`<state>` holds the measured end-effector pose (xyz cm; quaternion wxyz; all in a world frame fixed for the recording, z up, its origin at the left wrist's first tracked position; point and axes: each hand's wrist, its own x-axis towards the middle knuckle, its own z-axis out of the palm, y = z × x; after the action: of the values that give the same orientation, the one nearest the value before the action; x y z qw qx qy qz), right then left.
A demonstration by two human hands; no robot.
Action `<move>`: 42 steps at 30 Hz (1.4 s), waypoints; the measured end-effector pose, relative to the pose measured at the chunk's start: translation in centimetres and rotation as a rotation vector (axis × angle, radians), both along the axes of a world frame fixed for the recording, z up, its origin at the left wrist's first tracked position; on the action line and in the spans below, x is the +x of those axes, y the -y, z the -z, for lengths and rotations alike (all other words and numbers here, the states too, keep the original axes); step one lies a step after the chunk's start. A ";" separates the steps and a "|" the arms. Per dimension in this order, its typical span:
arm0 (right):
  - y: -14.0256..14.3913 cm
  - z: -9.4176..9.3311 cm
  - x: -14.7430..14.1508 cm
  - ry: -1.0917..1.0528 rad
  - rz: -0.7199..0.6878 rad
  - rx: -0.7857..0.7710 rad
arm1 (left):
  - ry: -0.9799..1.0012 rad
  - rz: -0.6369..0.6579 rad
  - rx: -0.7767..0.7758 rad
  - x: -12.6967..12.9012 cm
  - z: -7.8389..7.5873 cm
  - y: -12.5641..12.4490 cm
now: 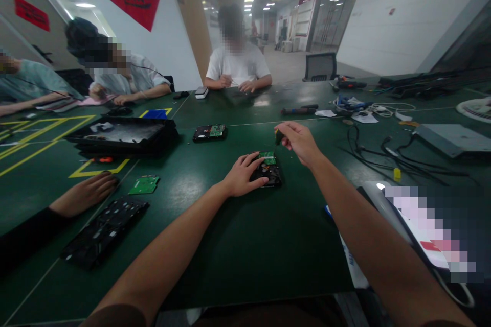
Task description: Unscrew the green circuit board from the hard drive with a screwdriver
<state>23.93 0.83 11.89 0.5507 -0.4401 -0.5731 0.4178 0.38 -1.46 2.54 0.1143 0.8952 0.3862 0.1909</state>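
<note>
A hard drive (271, 174) with a green circuit board lies flat on the green table in front of me. My left hand (242, 176) holds it down from the left, thumb along the near side and fingers over the board. Just beyond and to the right, my right hand (297, 139) is raised above the tabletop, its fingers closed around a small screwdriver (279, 136) with a dark and yellow handle. Most of that tool is hidden by the fingers, and its tip cannot be made out. A second hard drive (209, 133) lies farther back to the left.
At left, a co-worker's hand (86, 194) rests near a loose green circuit board (143, 184) and a black casing (103, 232). Black trays (123, 135) stand behind. Cables (383, 156), a metal box (456, 139) and a phone (418, 235) are at right. People sit opposite.
</note>
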 end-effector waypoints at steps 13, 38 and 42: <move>-0.6 0.5 0.4 -0.084 -0.044 -0.063 | 0.001 -0.003 -0.014 0.1 0.0 0.0; -1.0 1.0 0.4 -0.153 -0.090 -0.047 | -0.008 0.000 0.007 0.1 0.0 0.0; -0.8 0.7 0.4 -0.078 -0.020 -0.053 | -0.010 -0.007 0.006 0.0 0.1 0.0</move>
<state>24.38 1.60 11.17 0.5566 -0.4320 -0.5445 0.4551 0.40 -1.43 2.44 0.1089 0.8951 0.3894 0.1881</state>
